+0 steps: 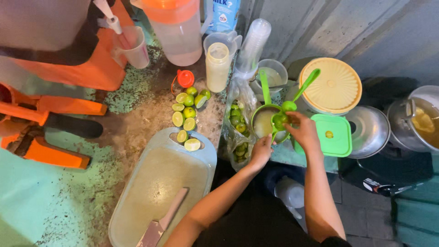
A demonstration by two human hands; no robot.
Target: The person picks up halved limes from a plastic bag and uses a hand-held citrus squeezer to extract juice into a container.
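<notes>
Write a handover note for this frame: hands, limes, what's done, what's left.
Left hand: holds the rim of the green strainer cup, which has cloudy juice in it.
Right hand: grips the green lime squeezer with a lime half in it, over the cup.
Done: limes halved; cut halves lie by the cutting board, knife on the board.
Left: those halves unsqueezed; whole limes in the plastic bag.
</notes>
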